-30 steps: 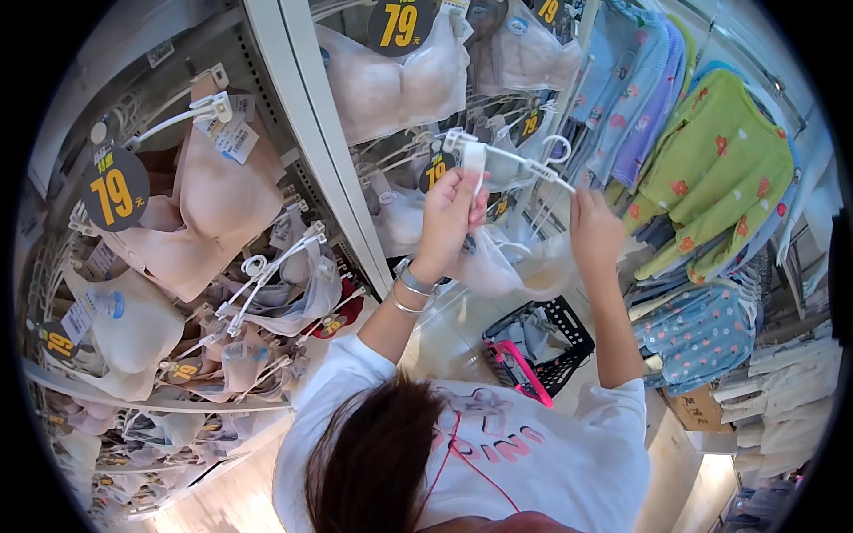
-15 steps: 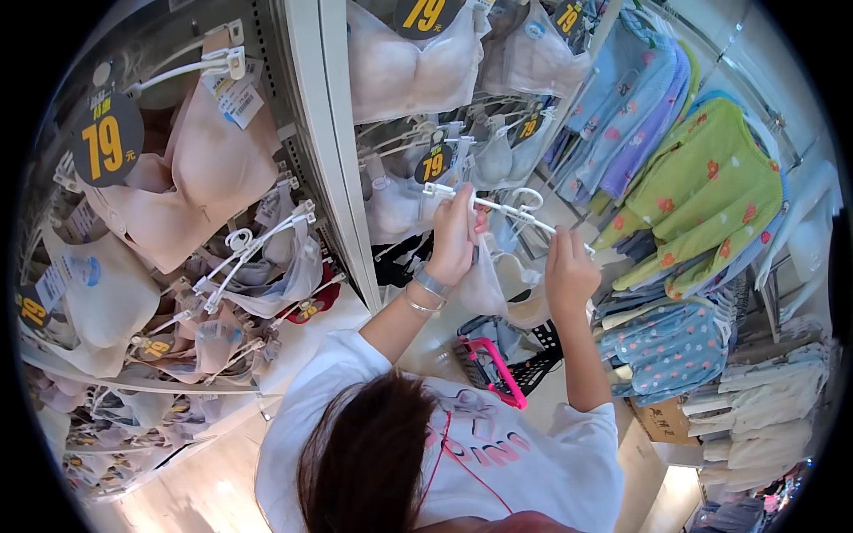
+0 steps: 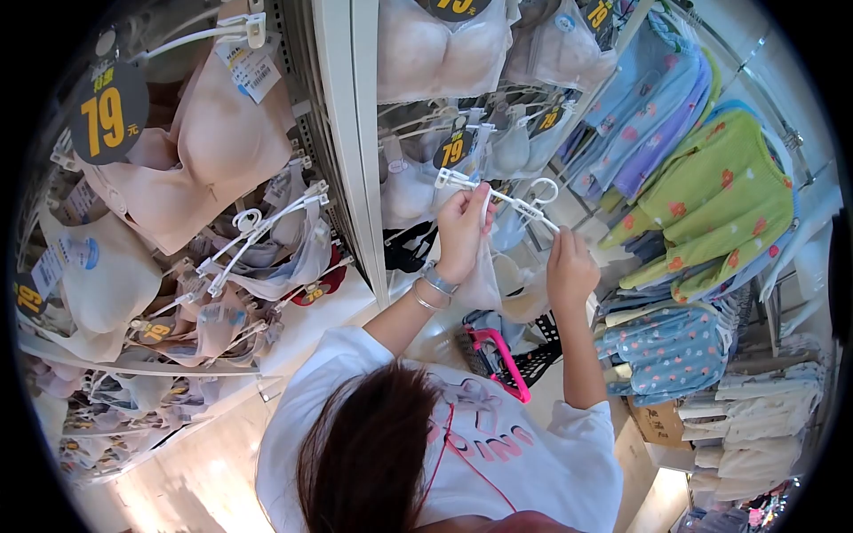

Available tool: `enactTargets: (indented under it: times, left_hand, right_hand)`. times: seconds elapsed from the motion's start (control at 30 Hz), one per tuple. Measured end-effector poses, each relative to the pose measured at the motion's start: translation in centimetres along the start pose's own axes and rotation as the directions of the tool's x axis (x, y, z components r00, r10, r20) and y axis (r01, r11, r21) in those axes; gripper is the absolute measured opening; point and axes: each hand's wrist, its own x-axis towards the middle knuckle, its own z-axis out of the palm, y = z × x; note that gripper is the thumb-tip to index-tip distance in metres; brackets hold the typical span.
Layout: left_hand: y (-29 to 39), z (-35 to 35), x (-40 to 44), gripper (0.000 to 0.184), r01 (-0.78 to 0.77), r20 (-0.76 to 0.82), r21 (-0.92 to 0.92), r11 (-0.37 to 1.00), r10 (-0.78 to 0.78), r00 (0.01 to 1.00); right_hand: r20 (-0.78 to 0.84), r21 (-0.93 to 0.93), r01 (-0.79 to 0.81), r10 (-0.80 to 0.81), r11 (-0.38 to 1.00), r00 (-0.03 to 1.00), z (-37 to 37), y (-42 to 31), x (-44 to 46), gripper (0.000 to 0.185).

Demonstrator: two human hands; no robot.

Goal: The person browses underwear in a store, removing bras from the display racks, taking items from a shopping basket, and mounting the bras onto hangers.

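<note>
Both hands are raised in front of my chest around a white plastic clip hanger (image 3: 524, 206) with a round hook. My left hand (image 3: 464, 233), with a silver bracelet at its wrist, is closed near the hanger's left clip, and pale fabric runs beneath its fingers. My right hand (image 3: 571, 271) pinches the hanger's right end. A pale bra (image 3: 520, 293) hangs below, between the two hands. How its straps or band meet the clips is partly hidden by the fingers.
Bras (image 3: 235, 133) on hangers with round 79 price signs (image 3: 108, 114) fill the left racks. Green floral knitwear (image 3: 715, 200) and blue floral garments (image 3: 671, 346) hang to the right. Below my hands stands a black basket (image 3: 536, 357) with a pink handle (image 3: 506, 366).
The view has shifted slightly, so the racks appear farther right. My left hand's fingers have shifted slightly on the hanger, and both hands still hold it.
</note>
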Motion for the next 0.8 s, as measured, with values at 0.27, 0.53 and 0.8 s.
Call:
enactTargets:
  times: [0.27, 0.53, 0.8]
  left_hand:
    - [0.3, -0.6, 0.0, 0.024, -0.128, 0.040, 0.166, 0.978, 0.123, 0.992]
    - [-0.4, -3.0, 0.8, 0.029, -0.063, -0.085, 0.194, 0.979, 0.081, 0.993]
    - [2.7, -3.9, 1.3, 0.049, -0.560, 0.484, 0.828, -0.036, 0.549, 0.681]
  right_hand:
    - [0.010, -0.064, 0.031, -0.030, 0.997, 0.999, 1.5, 1.1, -0.6, 0.007]
    - [0.041, -0.065, 0.032, -0.030, 0.997, 0.999, 1.2, 1.6, -1.1, 0.005]
    - [0.068, 0.062, 0.134, -0.138, 0.989, 0.988, 0.4, 2.7, -0.7, 0.004]
